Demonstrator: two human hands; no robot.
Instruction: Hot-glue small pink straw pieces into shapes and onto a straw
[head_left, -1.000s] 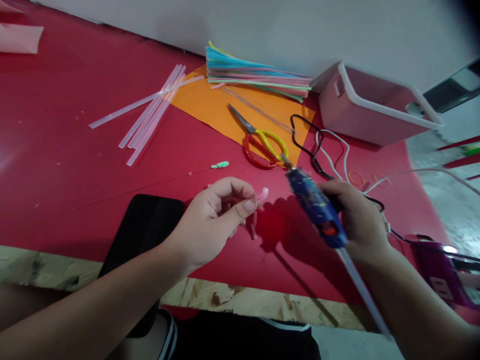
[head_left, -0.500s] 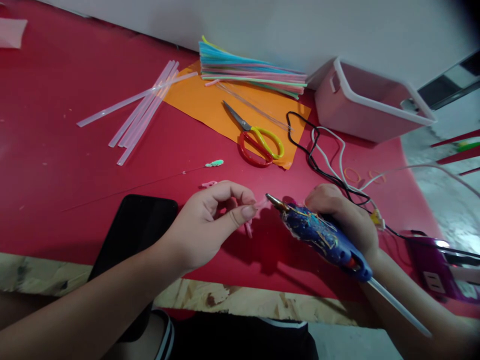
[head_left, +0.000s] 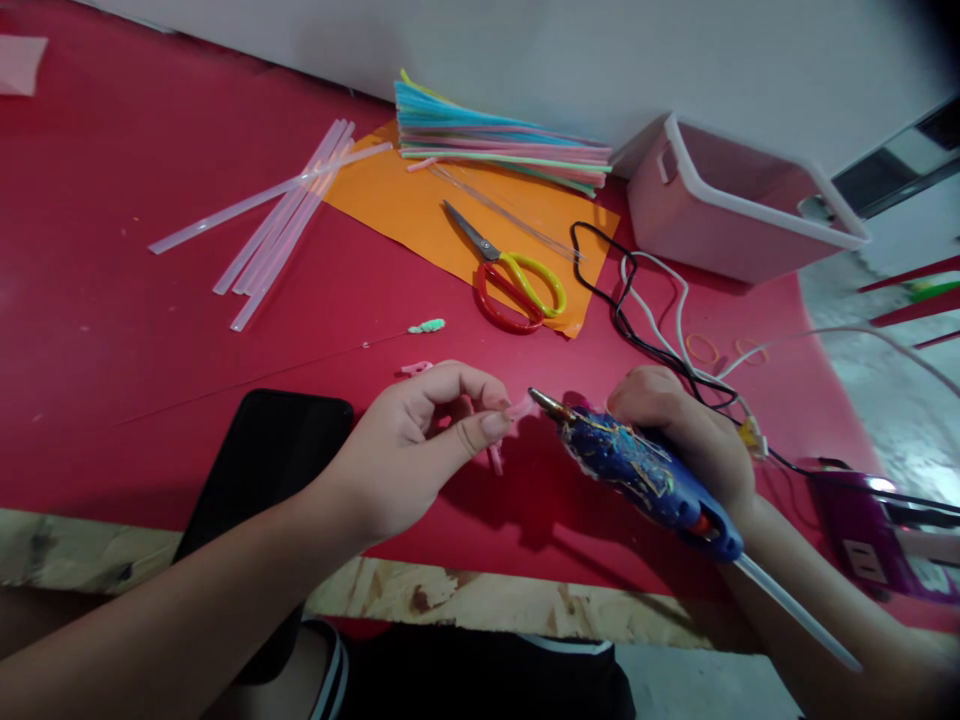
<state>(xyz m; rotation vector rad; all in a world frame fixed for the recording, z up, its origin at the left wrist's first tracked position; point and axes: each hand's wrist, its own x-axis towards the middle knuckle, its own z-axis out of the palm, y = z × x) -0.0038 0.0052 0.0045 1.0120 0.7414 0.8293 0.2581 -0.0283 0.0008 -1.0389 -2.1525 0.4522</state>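
Headcam, left hand [head_left: 421, 450] pinching pink strip [head_left: 520, 408], right hand [head_left: 688, 428] gripping glue gun [head_left: 637, 468]

On the table [head_left: 90, 330], the sheet [head_left: 420, 225] is laid toward the wall [head_left: 525, 45], with the pipe cleaners [head_left: 502, 135] placed across its far side. The scissors [head_left: 490, 252] are set partly on it, blades pointed away. To its left, the sticks [head_left: 289, 225] are piled, some far ends overlapping it. To its right, the bin [head_left: 705, 230] is stood behind the cords [head_left: 651, 352]. The phone [head_left: 262, 470] is crossed by the left forearm [head_left: 285, 545] at the near edge; behind it the stem [head_left: 426, 326] is laid. Before the scissors, the piece [head_left: 523, 407] is held in the left hand [head_left: 427, 460]; right of it, the gun [head_left: 637, 465] is held in the right hand [head_left: 690, 440], nozzle directed leftward.
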